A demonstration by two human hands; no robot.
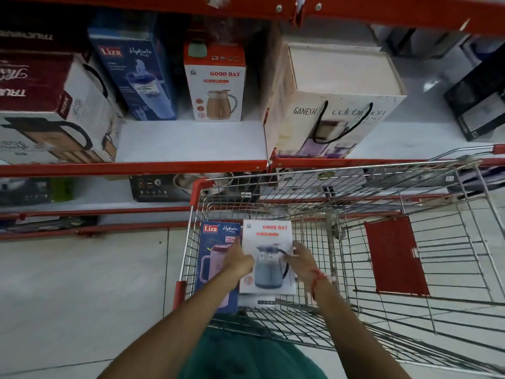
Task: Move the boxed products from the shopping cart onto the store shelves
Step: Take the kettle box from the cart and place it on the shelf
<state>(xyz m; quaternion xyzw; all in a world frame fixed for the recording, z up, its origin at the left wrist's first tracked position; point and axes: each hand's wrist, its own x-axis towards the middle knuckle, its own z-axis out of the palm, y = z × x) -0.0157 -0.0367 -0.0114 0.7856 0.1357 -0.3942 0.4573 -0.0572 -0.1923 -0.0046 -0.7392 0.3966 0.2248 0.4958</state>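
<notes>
A white "Good Day" jug box (269,242) lies flat in the wire shopping cart (404,187), beside a blue "Liza" bottle box (211,269) on its left. My left hand (240,259) rests on the white box's left edge, over the seam between the two boxes. My right hand (302,255) touches the white box's right edge with fingers spread. Whether the box is lifted off the cart floor I cannot tell. On the shelf (191,139) above stand a matching "Good Day" box (214,83) and a blue "Liza" box (134,75).
A large "Ganesh" box with cord handles (336,105) stands right of a bare gap on the shelf. Dark red and white boxes (52,105) fill the shelf's left. A red flap (395,255) lies in the cart. Lower shelves hold dark boxes (158,188).
</notes>
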